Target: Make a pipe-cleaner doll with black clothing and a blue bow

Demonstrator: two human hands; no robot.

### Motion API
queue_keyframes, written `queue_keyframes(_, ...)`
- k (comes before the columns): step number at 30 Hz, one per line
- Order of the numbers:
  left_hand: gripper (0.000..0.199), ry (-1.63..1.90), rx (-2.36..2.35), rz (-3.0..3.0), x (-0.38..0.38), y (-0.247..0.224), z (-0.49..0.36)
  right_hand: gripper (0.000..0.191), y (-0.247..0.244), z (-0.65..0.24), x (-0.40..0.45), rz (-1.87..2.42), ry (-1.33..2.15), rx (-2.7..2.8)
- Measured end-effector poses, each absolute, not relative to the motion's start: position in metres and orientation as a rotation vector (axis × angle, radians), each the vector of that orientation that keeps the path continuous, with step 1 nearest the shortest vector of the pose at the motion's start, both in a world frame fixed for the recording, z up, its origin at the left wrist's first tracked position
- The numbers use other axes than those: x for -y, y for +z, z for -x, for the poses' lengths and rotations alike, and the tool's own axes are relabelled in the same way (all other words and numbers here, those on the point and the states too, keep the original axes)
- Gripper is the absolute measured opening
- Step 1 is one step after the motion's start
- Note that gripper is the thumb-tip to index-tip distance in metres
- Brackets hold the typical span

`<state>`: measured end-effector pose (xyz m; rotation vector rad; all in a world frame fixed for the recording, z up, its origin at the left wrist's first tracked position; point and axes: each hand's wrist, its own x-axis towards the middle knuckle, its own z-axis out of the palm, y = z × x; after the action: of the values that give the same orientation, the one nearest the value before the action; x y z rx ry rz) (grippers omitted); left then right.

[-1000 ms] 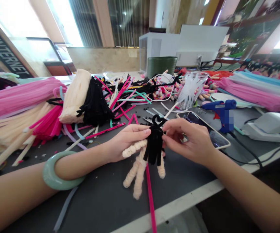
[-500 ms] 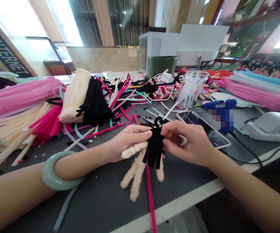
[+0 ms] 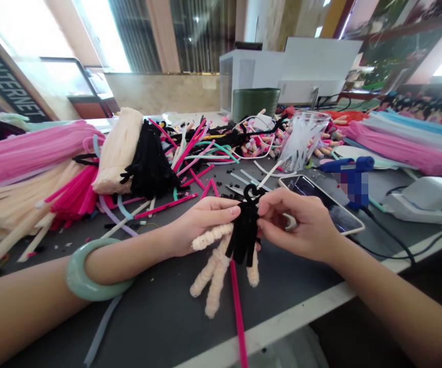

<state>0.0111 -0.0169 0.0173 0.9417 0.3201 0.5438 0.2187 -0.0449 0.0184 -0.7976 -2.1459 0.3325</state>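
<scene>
A small pipe-cleaner doll [image 3: 218, 276] with cream coiled limbs hangs over the grey tabletop. Its black pipe-cleaner hair [image 3: 243, 235] falls in strands, with a curled loop at the top. My left hand [image 3: 200, 225] is closed on the doll from the left, thumb pressed against the edge of the black hair. At the right edge of the hair, my right hand [image 3: 295, 222] pinches with thumb and forefinger; whatever lies between those fingertips is hidden. Below the doll a hot pink pipe cleaner [image 3: 238, 312] runs down past the table edge.
Bundles of pink pipe cleaners [image 3: 40, 151], cream ones [image 3: 119, 148] and black ones [image 3: 152, 158] lie on the left. Scissors [image 3: 235, 189], a phone [image 3: 324, 204], a blue glue gun [image 3: 353, 176] and a power strip [image 3: 424, 199] with cables are behind and right. A glass of glue sticks [image 3: 303, 140] stands farther back.
My right fingertips have shifted very slightly to the right along the hair. The left hand and doll stay in place.
</scene>
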Motion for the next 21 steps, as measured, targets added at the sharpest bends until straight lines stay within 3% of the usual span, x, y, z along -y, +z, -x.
queue_keyframes(5,0.024,0.527,-0.313,-0.930,0.0169,0.0176,-0.0112,0.022,0.0176,-0.2175,0.0459,0.762,0.318,2.062)
queue_keyframes(21,0.023,0.522,-0.341,-0.964,0.0173,0.0182,-0.0100,0.006,0.0206,-0.2166,0.0451,0.827,0.055,2.039)
